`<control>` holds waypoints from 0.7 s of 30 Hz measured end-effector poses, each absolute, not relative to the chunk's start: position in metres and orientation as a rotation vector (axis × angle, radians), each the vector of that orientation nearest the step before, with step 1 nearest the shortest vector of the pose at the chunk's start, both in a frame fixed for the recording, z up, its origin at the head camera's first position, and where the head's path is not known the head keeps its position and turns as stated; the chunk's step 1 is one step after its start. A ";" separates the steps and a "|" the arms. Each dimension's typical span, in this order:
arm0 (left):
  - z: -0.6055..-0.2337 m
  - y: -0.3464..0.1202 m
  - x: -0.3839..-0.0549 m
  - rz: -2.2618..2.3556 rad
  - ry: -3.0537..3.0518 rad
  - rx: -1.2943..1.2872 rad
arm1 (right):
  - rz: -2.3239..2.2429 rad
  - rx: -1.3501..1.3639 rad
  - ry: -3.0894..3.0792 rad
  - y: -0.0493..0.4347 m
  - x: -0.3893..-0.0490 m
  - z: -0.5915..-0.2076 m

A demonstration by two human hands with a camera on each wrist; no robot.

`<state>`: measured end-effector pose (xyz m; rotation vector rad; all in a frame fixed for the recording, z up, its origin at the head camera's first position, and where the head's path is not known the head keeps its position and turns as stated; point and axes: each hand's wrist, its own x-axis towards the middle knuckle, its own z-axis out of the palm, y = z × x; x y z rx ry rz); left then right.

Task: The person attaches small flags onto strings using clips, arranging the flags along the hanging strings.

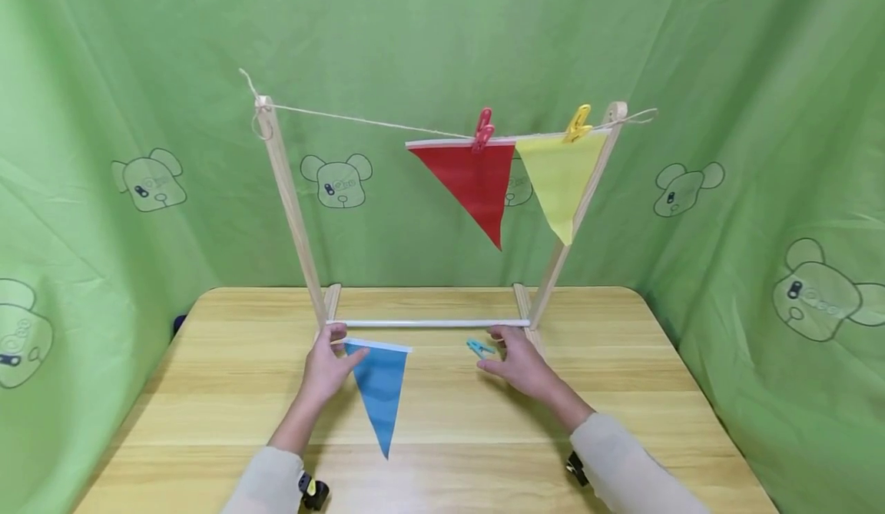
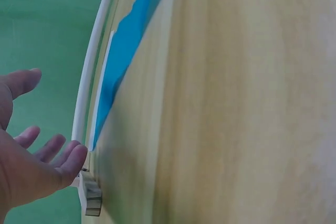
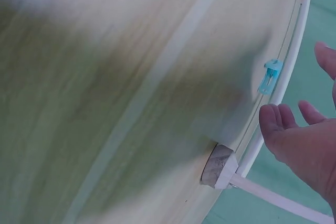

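A blue triangular pennant (image 1: 380,391) with a white top edge lies on the table, its tip towards me. My left hand (image 1: 326,368) hovers at its upper left corner, fingers loosely bent; the left wrist view shows a gap between thumb and fingers with nothing held. Further right lies a light-blue clothespin (image 3: 270,77). Beside it is my right hand (image 1: 522,366), thumb and fingers spread apart and holding nothing. A red pennant (image 1: 473,180) and a yellow pennant (image 1: 563,180) hang from a string (image 1: 366,121) by a red clothespin (image 1: 482,131) and a yellow clothespin (image 1: 578,124).
Two wooden posts, the left post (image 1: 290,199) and the right post (image 1: 588,199), carry the string. A white rod (image 1: 429,323) joins them low down, just beyond my hands. Green curtain (image 1: 429,30) surrounds the wooden table (image 1: 470,414) at the back and sides.
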<state>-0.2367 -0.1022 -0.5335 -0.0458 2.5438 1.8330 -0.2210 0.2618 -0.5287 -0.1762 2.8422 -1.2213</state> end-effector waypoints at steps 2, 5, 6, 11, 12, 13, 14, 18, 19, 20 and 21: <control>-0.536 -0.102 -0.237 1.821 2.556 -0.064 | -1.184 -0.182 2.863 0.261 -0.222 -0.529; -0.539 -0.101 -0.237 1.783 2.590 -0.068 | -1.139 -0.160 2.884 0.258 -0.223 -0.530; -0.540 -0.101 -0.238 1.762 2.603 -0.074 | -1.121 -0.156 2.891 0.258 -0.223 -0.530; -0.541 -0.099 -0.238 1.645 2.686 -0.087 | -1.063 -0.134 2.912 0.256 -0.224 -0.532; -0.541 -0.098 -0.238 1.622 2.699 -0.090 | -1.051 -0.138 2.921 0.256 -0.224 -0.533; -0.541 -0.098 -0.238 1.604 2.712 -0.088 | -1.042 -0.142 2.926 0.256 -0.225 -0.534; -0.541 -0.098 -0.238 1.584 2.728 -0.085 | -1.031 -0.147 2.934 0.256 -0.225 -0.535; -0.542 -0.097 -0.240 1.516 2.781 -0.073 | -1.000 -0.166 2.954 0.255 -0.226 -0.537; -0.543 -0.097 -0.240 1.505 2.790 -0.072 | -0.994 -0.166 2.956 0.255 -0.226 -0.537; -0.543 -0.097 -0.241 1.493 2.798 -0.072 | -0.987 -0.166 2.961 0.254 -0.226 -0.538; -0.543 -0.097 -0.241 1.483 2.800 -0.075 | -0.986 -0.162 2.961 0.254 -0.227 -0.538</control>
